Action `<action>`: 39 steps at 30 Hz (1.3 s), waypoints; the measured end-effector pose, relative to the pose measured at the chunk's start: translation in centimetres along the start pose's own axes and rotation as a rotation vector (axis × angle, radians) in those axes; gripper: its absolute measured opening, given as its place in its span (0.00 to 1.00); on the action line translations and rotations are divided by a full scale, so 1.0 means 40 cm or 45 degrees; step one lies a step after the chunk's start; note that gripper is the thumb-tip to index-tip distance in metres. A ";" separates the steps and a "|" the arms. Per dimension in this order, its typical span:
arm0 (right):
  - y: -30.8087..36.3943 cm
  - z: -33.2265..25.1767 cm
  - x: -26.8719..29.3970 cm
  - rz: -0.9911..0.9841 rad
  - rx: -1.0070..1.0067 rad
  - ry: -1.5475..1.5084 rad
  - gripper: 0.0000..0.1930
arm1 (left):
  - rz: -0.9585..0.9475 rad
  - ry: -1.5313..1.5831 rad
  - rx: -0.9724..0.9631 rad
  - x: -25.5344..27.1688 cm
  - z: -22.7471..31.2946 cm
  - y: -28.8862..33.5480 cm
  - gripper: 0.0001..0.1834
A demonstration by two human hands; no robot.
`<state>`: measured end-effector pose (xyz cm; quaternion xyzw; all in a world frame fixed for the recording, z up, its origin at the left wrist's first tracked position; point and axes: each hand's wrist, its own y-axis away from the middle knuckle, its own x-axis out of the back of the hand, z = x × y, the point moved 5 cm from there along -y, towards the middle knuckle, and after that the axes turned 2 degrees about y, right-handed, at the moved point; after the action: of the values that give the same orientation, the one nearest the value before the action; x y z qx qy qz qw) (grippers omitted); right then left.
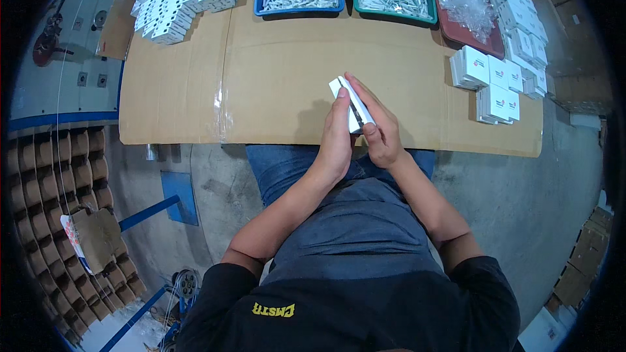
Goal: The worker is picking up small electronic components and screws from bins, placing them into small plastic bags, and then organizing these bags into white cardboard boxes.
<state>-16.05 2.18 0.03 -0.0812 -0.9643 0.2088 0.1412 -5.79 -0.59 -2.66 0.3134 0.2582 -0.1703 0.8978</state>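
Both hands [358, 133] grip a small, flat white box [353, 102].

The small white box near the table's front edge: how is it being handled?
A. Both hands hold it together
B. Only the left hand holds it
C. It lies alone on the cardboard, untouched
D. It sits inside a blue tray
A: the small white box sits between the left hand and the right hand, with fingers of both wrapped against it above the cardboard-covered table.
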 end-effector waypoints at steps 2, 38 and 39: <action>0.003 0.005 0.001 -0.028 -0.006 -0.008 0.42 | 0.003 0.000 0.034 -0.002 -0.002 -0.004 0.28; 0.012 0.007 0.007 -0.180 -0.188 0.208 0.33 | 0.094 0.034 -0.235 -0.004 0.007 -0.012 0.35; 0.007 -0.004 0.008 -0.155 -0.189 0.172 0.33 | 0.094 0.090 -0.271 -0.009 0.013 -0.010 0.36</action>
<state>-16.28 2.55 0.11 -0.0466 -0.9686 0.1220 0.2118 -6.10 -1.16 -2.30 0.2312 0.2946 -0.0975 0.9221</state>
